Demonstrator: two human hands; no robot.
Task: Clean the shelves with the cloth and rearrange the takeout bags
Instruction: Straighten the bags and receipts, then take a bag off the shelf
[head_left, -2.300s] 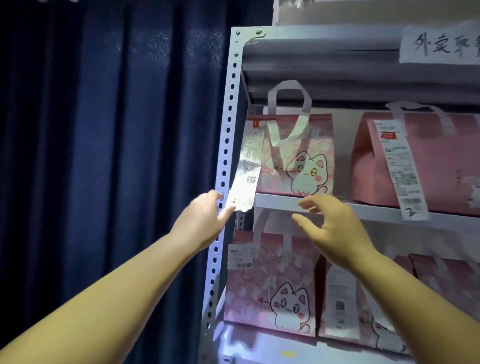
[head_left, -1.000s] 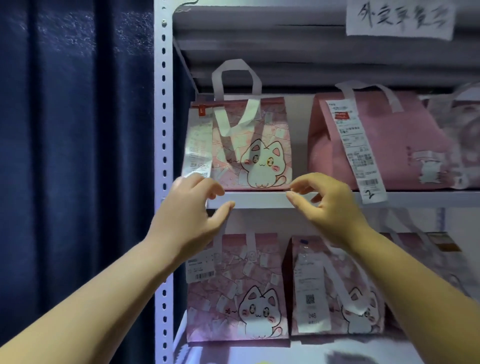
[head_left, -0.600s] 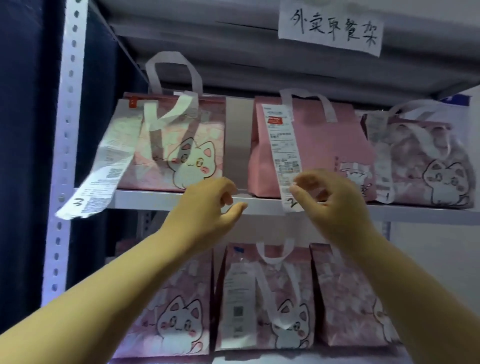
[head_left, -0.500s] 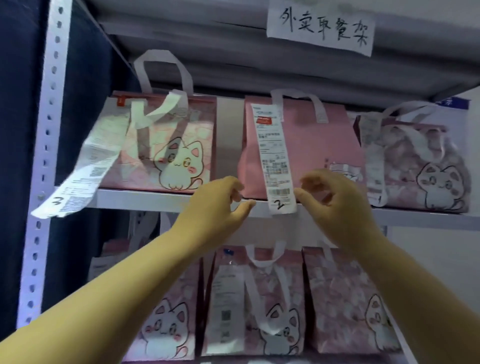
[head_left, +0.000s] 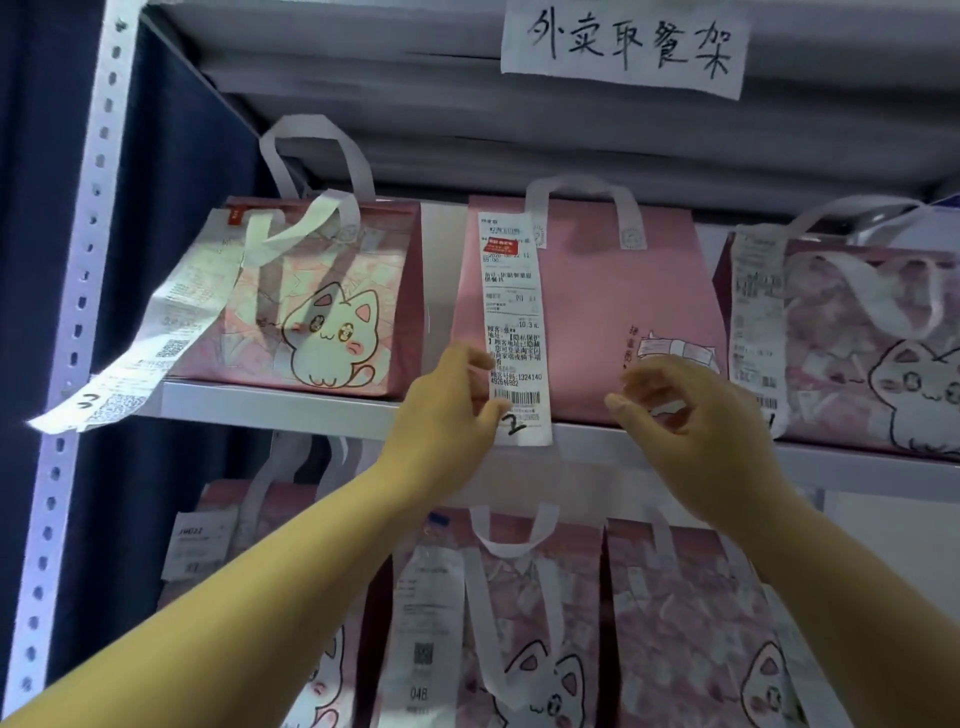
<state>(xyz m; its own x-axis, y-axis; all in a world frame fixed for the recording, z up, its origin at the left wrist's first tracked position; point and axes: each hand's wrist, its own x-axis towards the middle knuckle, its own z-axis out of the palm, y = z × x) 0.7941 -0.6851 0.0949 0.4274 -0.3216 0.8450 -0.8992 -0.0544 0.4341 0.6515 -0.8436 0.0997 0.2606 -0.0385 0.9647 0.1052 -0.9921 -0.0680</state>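
Pink plain bag (head_left: 587, 312): stood mid-way along the upper shelf (head_left: 270, 402), between the left cat-print bag (head_left: 322, 291) and the right cat-print bag (head_left: 857, 343).
Receipt (head_left: 511, 322): hung down the plain bag's front, its end marked 2 lying over the shelf edge.
Left hand (head_left: 447, 415): thumb tip lay at the receipt's lower left edge, fingers curled above; whether the grip pinched the paper could not be told.
Right hand (head_left: 691, 421): grip loose and empty, fingers half-curled before the plain bag's lower right.
Lower bags (head_left: 524, 613): stood in a row beneath.
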